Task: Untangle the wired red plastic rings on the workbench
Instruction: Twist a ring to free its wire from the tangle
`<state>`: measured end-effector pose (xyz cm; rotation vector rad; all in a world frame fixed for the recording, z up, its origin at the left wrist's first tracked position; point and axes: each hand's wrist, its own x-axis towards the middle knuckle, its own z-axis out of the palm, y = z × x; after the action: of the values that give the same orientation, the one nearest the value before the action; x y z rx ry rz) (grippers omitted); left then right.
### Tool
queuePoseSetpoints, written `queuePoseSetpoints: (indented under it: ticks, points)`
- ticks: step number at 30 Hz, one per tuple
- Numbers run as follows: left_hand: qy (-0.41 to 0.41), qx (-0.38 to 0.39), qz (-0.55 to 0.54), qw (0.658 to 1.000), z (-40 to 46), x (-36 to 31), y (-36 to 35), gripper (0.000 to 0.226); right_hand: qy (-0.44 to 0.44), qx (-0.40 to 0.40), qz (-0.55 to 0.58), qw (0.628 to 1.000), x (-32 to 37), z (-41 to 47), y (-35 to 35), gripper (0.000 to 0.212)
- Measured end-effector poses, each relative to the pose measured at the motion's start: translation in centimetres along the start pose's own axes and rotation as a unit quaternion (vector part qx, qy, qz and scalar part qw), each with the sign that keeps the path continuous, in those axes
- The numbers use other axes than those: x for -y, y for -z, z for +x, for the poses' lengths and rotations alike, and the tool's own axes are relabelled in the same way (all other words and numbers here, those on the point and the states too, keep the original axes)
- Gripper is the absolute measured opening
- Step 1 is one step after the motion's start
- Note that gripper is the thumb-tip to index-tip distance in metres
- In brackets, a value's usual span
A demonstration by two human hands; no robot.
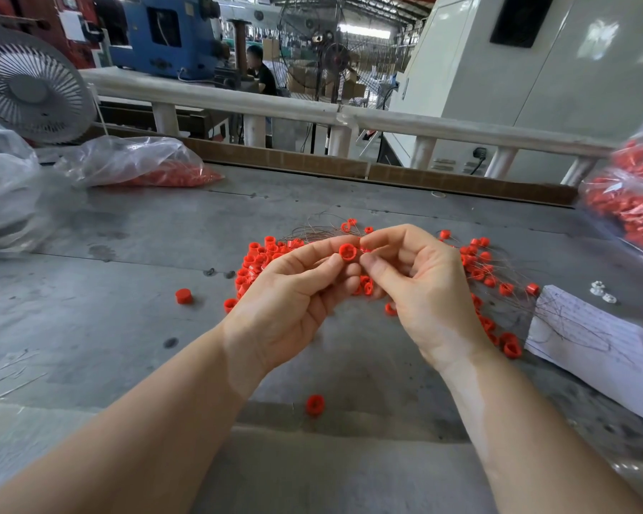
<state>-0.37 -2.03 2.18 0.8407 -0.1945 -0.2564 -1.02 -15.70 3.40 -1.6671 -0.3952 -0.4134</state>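
Note:
A heap of red plastic rings [260,259] threaded on thin wires [320,230] lies in the middle of the grey workbench [108,328]. More wired rings [479,268] spread to the right of my hands. My left hand [294,291] pinches one red ring [347,251] between thumb and forefinger, held above the heap. My right hand [420,283] meets it from the right, fingertips pinching at the same ring and its wire. Single loose rings lie at the left [183,296] and near the front [315,404].
A clear bag of red rings [145,168] lies at the back left, another full bag [631,205] at the right edge. A sheet of paper [591,350] sits at the right. A white fan [30,87] stands back left, with a railing [424,124] behind the bench.

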Motion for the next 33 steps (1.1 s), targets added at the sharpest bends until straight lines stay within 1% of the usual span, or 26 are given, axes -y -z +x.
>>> queuePoseSetpoints:
  ticks: [9,13,17,23,33]
  points:
    - [-0.016,-0.006,0.006,1.000,0.04,0.12,-0.13,0.019,-0.049,0.011,0.052,0.997,-0.13,0.03,0.18,0.017]
    - [-0.023,-0.009,0.003,1.000,0.00,0.09,-0.12,0.020,-0.086,0.018,0.074,0.993,-0.15,0.04,0.16,0.014]
    - [-0.032,-0.020,-0.010,0.999,0.08,0.09,-0.16,0.020,-0.116,0.029,0.066,0.991,-0.28,0.04,0.16,0.012]
    - [-0.035,-0.028,-0.014,0.999,0.01,0.14,-0.13,0.019,-0.127,0.033,0.067,0.989,-0.33,-0.03,0.29,0.015]
    - [-0.021,-0.048,-0.025,0.998,0.01,-0.08,-0.33,0.017,-0.128,0.029,0.056,0.990,-0.47,0.04,0.40,0.012]
